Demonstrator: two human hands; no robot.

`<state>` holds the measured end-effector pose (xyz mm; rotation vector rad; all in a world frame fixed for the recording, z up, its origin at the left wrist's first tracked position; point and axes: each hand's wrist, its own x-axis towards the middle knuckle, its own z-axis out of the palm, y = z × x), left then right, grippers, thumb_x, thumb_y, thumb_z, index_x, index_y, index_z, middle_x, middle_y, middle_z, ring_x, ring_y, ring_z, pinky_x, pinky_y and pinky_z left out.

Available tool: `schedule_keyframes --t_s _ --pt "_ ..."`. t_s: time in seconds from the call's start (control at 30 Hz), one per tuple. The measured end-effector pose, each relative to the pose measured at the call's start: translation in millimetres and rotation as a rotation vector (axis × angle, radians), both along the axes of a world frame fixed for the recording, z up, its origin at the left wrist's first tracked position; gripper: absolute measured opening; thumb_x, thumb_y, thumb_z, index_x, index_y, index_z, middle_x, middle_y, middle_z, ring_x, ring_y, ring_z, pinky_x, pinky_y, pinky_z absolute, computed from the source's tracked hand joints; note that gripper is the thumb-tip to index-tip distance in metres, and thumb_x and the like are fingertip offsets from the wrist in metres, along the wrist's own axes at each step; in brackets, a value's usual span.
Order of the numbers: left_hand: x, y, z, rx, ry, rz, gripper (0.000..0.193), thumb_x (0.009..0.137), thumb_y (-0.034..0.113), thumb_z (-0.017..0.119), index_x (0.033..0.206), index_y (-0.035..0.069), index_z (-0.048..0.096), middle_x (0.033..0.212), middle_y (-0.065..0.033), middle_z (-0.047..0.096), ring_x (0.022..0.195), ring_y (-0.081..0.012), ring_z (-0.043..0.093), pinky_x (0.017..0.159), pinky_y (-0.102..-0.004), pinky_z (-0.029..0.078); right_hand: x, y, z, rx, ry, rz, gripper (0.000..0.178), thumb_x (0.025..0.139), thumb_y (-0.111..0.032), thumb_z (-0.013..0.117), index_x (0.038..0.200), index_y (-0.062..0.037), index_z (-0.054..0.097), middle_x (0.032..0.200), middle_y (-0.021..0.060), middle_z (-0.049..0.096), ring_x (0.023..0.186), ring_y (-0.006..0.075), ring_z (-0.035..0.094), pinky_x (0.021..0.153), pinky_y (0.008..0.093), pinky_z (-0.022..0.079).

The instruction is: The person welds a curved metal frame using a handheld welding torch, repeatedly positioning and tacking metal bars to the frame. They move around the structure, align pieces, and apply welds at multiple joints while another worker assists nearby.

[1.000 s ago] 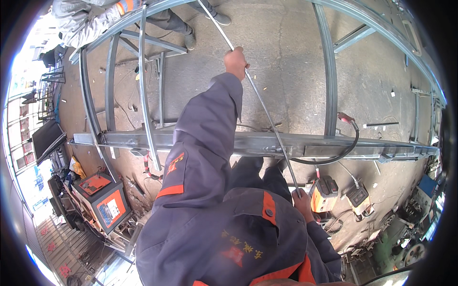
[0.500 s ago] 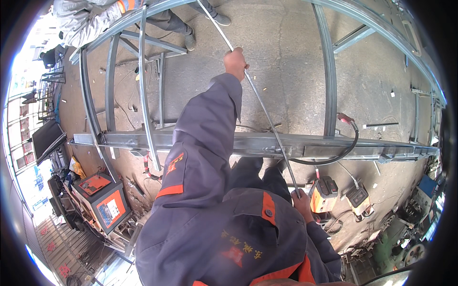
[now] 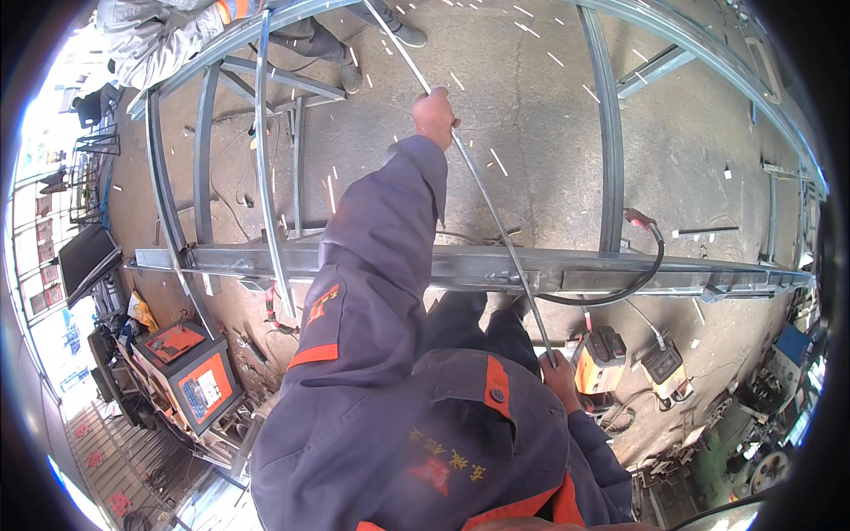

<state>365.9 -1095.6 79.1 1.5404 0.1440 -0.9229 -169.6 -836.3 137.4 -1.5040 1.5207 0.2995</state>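
Rod (image 3: 496,226) spans both hands: left hand (image 3: 434,117) clamped high, right hand (image 3: 560,379) clamped low.

rod's far end (image 3: 390,31): cut off by top edge.
right hand (image 3: 560,379): partly hidden behind jacket shoulder; grip on rod unclear.
other person (image 3: 168,31): cropped at rim, only legs and sleeve showing.
machines at right rim (image 3: 761,425): too blurred to tell.

Blue-grey work jacket (orange trim, bare hands).
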Motion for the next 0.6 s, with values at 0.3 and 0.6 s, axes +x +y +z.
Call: schedule_keyframes --t_s 0.3,0.6 --pt "-0.1 -2.4 -1.6 0.039 -0.009 0.005 0.029 0.099 0.026 0.06 0.114 0.001 0.06 0.076 -0.0069 0.051 0.06 -0.02 0.051 0.053 -0.0412 0.051 1.0 -0.1 0.5 0.006 -0.009 -0.029 0.038 0.099 -0.04 0.064 0.108 -0.0025 0.069 0.095 0.0264 0.073 0.093 0.049 0.069 0.08 0.0527 0.053" --pt "-1.6 0.5 4.6 0.015 -0.012 -0.003 0.023 0.096 0.022 0.058 0.103 0.0 0.059 0.075 -0.0076 0.05 0.06 -0.0207 0.05 0.053 -0.0418 0.05 3.7 -0.4 2.9 0.01 -0.004 -0.041 0.039 0.1 -0.04 0.064 0.109 -0.0022 0.069 0.095 0.026 0.073 0.094 0.0487 0.069 0.08 0.0522 0.053"
